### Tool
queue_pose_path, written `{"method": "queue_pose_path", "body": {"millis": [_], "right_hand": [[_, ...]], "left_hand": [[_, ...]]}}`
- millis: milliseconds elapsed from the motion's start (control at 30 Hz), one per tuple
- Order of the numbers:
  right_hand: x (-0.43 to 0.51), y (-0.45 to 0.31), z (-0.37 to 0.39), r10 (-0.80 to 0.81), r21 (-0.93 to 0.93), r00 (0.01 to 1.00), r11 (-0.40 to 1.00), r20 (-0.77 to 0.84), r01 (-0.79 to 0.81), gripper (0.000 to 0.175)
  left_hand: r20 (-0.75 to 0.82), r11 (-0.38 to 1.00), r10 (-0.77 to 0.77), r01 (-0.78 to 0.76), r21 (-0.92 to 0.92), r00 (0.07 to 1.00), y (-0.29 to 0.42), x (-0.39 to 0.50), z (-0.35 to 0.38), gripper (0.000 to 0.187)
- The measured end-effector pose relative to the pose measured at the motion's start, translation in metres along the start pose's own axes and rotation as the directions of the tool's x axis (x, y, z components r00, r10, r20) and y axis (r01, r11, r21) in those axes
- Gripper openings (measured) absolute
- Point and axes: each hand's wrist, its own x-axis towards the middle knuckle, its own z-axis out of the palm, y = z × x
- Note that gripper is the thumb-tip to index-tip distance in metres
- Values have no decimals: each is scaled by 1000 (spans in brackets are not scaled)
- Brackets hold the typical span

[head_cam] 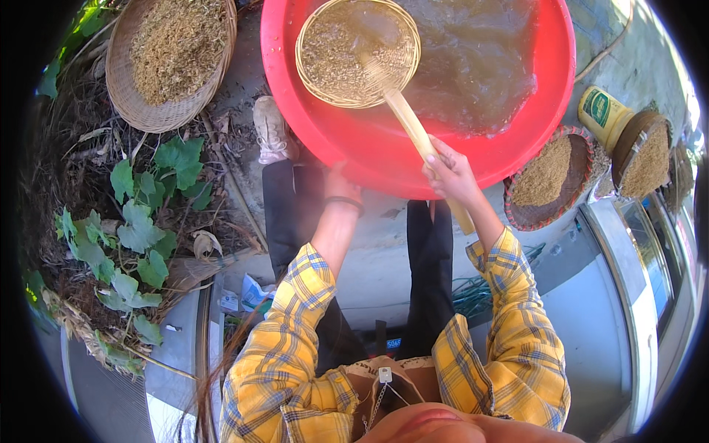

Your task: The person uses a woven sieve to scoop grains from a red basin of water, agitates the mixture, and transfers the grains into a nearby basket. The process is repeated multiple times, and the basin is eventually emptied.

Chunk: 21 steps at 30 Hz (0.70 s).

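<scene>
My right hand (450, 169) is closed around the flat bamboo handle (411, 119) of a woven strainer. The strainer's round basket (354, 52) sits in the water of a large red plastic tub (343, 138), with wet grain spread inside it. Brown, rippling water (471, 66) fills the tub around and to the right of the basket. My left hand (340, 180) is at the tub's near rim, left of the handle; its fingers are blurred and partly hidden, so its hold on the rim is unclear.
A wicker basket of grain and husks (177, 50) stands at upper left, above leafy vines (138, 227). On the right are a red-edged basket of grain (543, 171), a yellow bucket (604, 116) and a tilted round container of grain (645, 160). My shoe (271, 130) is beside the tub.
</scene>
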Motion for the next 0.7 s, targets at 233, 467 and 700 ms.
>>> {"method": "queue_pose_path", "body": {"millis": [233, 467, 700], "right_hand": [[-27, -15, -3, -51, 45, 999, 998, -7, 52, 53], [-20, -18, 33, -224, -24, 970, 975, -95, 223, 53], [37, -78, 165, -887, -522, 414, 258, 206, 813, 50]], "left_hand": [[24, 1000, 7, -6, -12, 1000, 0, 5, -5, 45], [78, 1000, 19, -18, -10, 997, 0, -3, 0, 42], [74, 994, 72, -65, -88, 995, -5, -1, 3, 36]]}}
